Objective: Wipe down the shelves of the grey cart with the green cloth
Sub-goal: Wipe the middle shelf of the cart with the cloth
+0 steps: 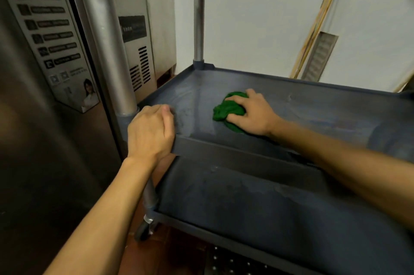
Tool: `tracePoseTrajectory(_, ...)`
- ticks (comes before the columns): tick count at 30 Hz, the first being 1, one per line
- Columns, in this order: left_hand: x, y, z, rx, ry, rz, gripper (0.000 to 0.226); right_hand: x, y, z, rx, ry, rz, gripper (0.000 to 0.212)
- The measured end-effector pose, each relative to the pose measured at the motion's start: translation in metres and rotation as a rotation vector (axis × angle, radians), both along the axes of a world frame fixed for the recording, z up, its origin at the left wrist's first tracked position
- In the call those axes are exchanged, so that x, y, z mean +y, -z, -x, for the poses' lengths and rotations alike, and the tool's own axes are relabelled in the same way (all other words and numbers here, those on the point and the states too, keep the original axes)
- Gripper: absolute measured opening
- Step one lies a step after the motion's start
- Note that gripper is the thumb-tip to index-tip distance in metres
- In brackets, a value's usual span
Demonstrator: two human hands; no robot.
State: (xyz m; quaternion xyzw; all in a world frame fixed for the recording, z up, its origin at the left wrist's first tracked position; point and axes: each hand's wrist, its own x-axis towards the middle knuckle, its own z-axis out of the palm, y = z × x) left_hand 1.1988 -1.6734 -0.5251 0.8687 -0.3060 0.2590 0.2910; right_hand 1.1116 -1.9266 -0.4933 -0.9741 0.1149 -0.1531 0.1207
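The grey cart fills the view, with its middle shelf [313,104] at centre and its bottom shelf [257,205] below. A bunched green cloth [226,111] lies on the middle shelf, left of centre. My right hand [253,113] presses down on the cloth with its fingers curled over it. My left hand [152,131] grips the near left corner of the middle shelf, thumb on top of the rim, beside the cart's metal post [107,46]. The surface left of the cloth has a wet sheen.
A stainless steel appliance [44,72] with a label panel stands close on the left. A second cart post [199,19] rises at the back corner. A white wall [264,28] and a leaning wooden frame [313,28] lie behind. A caster wheel [143,230] sits on the reddish floor.
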Motion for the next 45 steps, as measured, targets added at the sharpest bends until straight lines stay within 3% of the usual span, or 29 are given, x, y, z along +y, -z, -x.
tracePoseTrajectory(7, 0.005, -0.010, -0.001, 0.104, 0.008, -0.150, 0.050, 0.060, -0.008, 0.029, 0.042, -0.270, -0.089, 0.051)
tracePoseTrajectory(14, 0.009, -0.009, -0.004, 0.098, 0.040, -0.242, 0.053, 0.023, -0.017, 0.091, 0.083, -0.301, -0.212, 0.043)
tracePoseTrajectory(20, -0.012, -0.026, 0.020, 0.154, 0.055, -0.184, 0.065, -0.021, -0.010, 0.144, 0.004, -0.206, -0.271, 0.043)
tracePoseTrajectory(24, -0.074, -0.033, 0.097, 0.005, 0.312, -0.144, 0.060, -0.021, -0.009, 0.143, -0.017, -0.218, -0.265, 0.046)
tracePoseTrajectory(26, -0.112, -0.033, 0.131, 0.044, 0.420, -0.135, 0.059, -0.022, -0.009, 0.144, -0.032, -0.232, -0.247, 0.044)
tracePoseTrajectory(28, -0.137, -0.029, 0.144, 0.194, 0.421, -0.178, 0.067, -0.025, -0.009, 0.147, -0.023, -0.232, -0.225, 0.045)
tracePoseTrajectory(31, -0.144, -0.023, 0.135, 0.341, 0.347, -0.360, 0.098, -0.037, -0.012, 0.161, 0.014, -0.227, -0.242, 0.049)
tracePoseTrajectory(37, -0.142, -0.018, 0.128, 0.334, 0.309, -0.547, 0.112, -0.112, -0.016, 0.235, 0.021, 0.130, -0.240, 0.051)
tracePoseTrajectory(41, -0.140, -0.019, 0.129, 0.310, 0.310, -0.573, 0.117, -0.179, -0.014, 0.297, 0.052, 0.512, -0.127, 0.056)
tracePoseTrajectory(45, -0.141, -0.022, 0.134, 0.312, 0.331, -0.637, 0.116, -0.211, -0.009, 0.296, 0.151, 0.772, 0.003, 0.061)
